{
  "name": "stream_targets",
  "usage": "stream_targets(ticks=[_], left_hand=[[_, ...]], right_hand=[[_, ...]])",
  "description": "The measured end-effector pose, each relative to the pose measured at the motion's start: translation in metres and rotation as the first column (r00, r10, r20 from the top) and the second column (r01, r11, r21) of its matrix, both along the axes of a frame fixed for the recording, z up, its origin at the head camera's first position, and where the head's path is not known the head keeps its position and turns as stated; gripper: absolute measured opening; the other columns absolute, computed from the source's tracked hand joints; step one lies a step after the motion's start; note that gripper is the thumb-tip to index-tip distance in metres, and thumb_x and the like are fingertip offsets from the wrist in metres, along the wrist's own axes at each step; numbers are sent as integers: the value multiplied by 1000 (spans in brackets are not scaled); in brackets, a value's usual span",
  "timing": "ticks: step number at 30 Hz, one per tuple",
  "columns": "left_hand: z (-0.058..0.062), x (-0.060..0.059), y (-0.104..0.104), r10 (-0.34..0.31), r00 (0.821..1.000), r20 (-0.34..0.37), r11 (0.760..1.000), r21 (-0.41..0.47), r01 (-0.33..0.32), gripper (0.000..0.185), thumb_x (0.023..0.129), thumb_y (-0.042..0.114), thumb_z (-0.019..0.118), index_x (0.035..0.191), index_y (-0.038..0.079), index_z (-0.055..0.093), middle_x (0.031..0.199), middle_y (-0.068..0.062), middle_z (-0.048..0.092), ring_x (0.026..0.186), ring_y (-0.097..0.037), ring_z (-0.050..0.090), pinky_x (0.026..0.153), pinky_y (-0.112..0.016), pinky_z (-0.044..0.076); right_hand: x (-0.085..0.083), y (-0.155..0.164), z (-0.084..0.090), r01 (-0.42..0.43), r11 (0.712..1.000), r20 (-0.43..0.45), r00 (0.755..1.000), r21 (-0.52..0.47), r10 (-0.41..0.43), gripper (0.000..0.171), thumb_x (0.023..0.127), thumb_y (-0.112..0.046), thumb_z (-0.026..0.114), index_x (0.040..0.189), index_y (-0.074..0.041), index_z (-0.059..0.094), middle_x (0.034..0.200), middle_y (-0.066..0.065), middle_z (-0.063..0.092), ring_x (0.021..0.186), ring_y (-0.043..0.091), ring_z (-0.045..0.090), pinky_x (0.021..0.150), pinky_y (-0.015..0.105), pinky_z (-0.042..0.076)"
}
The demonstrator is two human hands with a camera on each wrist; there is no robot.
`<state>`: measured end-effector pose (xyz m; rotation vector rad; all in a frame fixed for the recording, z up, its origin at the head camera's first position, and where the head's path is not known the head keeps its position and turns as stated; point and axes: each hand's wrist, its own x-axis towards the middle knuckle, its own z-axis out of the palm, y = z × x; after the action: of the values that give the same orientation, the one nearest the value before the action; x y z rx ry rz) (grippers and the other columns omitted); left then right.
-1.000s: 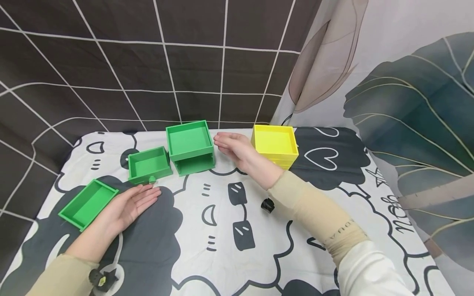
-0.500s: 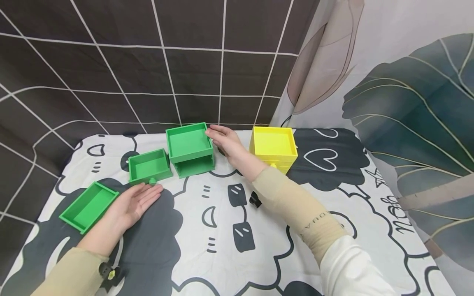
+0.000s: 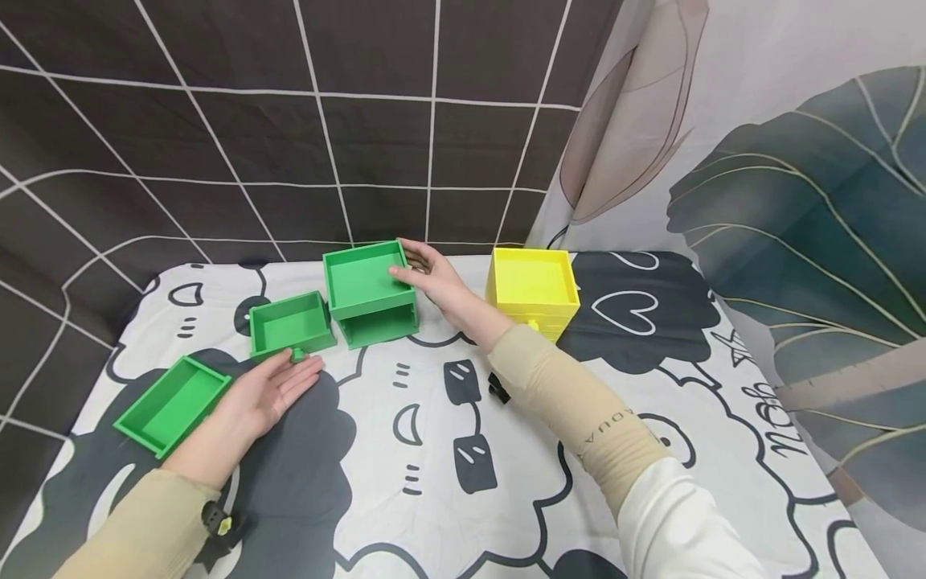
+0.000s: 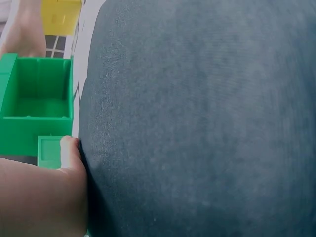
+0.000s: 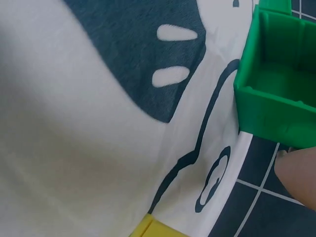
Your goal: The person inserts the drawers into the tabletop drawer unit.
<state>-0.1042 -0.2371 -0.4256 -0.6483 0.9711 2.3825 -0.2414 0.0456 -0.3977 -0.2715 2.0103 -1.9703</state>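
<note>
A green box (image 3: 367, 283) with a shallow tray top and an open slot in its front stands at the back of the table. My right hand (image 3: 441, 281) is at its right wall, thumb over the top rim and fingers along the outside, gripping that wall. To its left lies a small green drawer (image 3: 291, 323) with a round knob (image 3: 298, 354). My left hand (image 3: 264, 398) lies palm up with straight fingers just in front of the knob. A second green drawer (image 3: 174, 406) sits beside the left wrist. The left wrist view shows the green box's open front (image 4: 42, 94).
A yellow box (image 3: 534, 289) with a shallow tray top stands right of the right forearm. A printed cloth (image 3: 434, 515) covers the table. Behind the table's back edge hangs a dark gridded curtain (image 3: 289, 137).
My right hand has moved left from the gap between the boxes to the green box, and its thumb has come over the rim. The left hand has barely shifted.
</note>
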Motion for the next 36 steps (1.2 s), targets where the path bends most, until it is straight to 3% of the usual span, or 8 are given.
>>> stream_targets(ticks=[6,16,21,28,36], left_hand=[[-1,-1,4,5,1000,10,999,-34,-5,10,112,16,50,112,8,56,95,-9,80,91,-20,81,97,-30,67],[-1,-1,6,8,1000,4,997,-82,-8,14,112,16,52,103,11,62,93,-6,81,89,-18,81,95,-29,67],[0,-3,5,28,999,22,998,-61,-27,18,111,17,53,97,11,63,92,-8,80,88,-19,81,93,-29,68],[2,-5,1,62,996,60,998,-21,-61,21,110,17,54,93,13,66,91,-8,80,85,-19,81,92,-28,68],[2,-2,-5,64,995,83,998,24,-66,19,110,17,53,95,13,65,92,-8,78,86,-20,81,92,-28,68]], right_hand=[[3,3,-3,18,999,-64,998,31,-16,62,103,-9,68,159,-4,43,160,17,52,152,28,46,133,34,36],[16,0,-4,98,995,-113,989,19,-95,60,102,-8,69,157,-2,45,157,19,53,150,31,48,135,34,34],[22,-1,-5,119,993,-111,987,2,-118,63,102,-8,70,158,-1,43,158,19,51,151,31,47,135,33,32],[28,2,-8,85,996,-103,991,-9,-85,66,103,-10,68,161,-3,37,162,16,46,154,29,42,137,34,29],[28,4,-14,69,997,-98,993,-32,-72,64,103,-12,66,161,-7,38,162,14,46,154,28,43,134,38,36]])
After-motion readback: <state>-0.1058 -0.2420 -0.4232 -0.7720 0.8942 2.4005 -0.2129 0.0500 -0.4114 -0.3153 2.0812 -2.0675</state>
